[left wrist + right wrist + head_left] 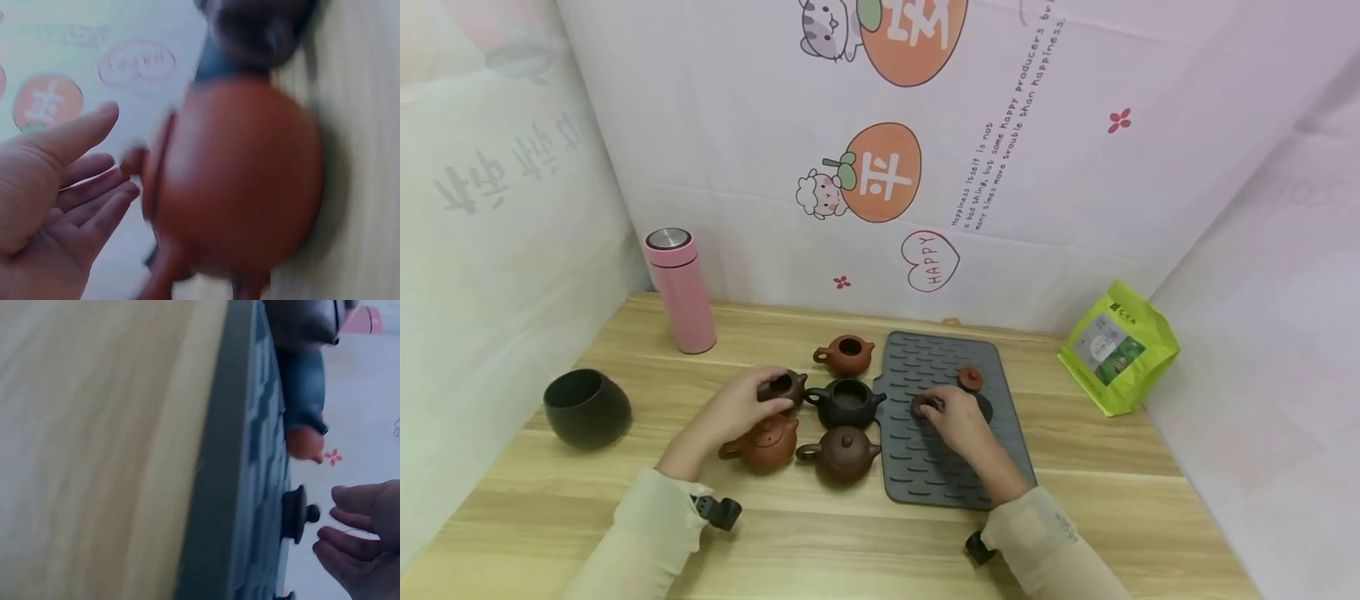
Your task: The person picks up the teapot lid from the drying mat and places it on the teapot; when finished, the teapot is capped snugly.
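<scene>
My left hand (741, 408) reaches over a lidded reddish-brown teapot (244, 175) to a small dark brown teapot (788, 385) that has no lid on. In the left wrist view its thumb and fingers are spread apart and grip nothing. My right hand (962, 423) hovers at a dark brown teapot lid (294, 515) on a grey ridged mat (917, 483). A small gap shows in the right wrist view between the fingertips and the lid's knob. On the same mat lie a red-brown lid (970, 378) and a black lid (983, 407), the latter partly hidden.
Grouped left of the mat are a lidless black teapot (847, 408), a lidless red-brown teapot (846, 358) and a lidded brown teapot (842, 458). Farther left stand a black cup (587, 412) and a pink flask (683, 300). A green bag (1122, 350) stands at the right.
</scene>
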`<state>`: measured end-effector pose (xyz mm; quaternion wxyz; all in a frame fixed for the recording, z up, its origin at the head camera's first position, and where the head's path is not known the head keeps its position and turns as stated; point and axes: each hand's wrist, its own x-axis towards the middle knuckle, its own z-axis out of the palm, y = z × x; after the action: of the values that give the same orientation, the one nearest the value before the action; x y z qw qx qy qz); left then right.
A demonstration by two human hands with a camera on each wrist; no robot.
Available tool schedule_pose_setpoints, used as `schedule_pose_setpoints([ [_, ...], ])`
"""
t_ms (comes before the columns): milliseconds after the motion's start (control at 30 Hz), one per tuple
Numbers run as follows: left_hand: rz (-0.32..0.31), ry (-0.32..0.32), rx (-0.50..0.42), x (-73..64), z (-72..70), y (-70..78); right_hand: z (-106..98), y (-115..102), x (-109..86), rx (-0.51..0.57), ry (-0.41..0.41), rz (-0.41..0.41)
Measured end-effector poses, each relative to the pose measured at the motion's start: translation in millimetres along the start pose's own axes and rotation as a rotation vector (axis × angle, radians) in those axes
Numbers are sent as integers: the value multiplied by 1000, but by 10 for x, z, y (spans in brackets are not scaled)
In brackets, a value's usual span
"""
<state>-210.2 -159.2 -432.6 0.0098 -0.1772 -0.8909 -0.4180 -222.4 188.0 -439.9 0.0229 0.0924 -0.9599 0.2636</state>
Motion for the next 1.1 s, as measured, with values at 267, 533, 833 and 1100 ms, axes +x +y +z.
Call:
schedule_pose_setpoints([
  [267,-79,-8,32,102,-119,-283,71,92,50,-13,-45,72],
  [533,-35,17,21,133,-70,-365,59,4,139,-17,-27,42],
  [833,-61,22,-7,124,-52,-386,-47,-611,258,60,-35,-54],
  [1100,-72,27,-17,132,-48,-375,143,-1101,461,57,-105,-154],
])
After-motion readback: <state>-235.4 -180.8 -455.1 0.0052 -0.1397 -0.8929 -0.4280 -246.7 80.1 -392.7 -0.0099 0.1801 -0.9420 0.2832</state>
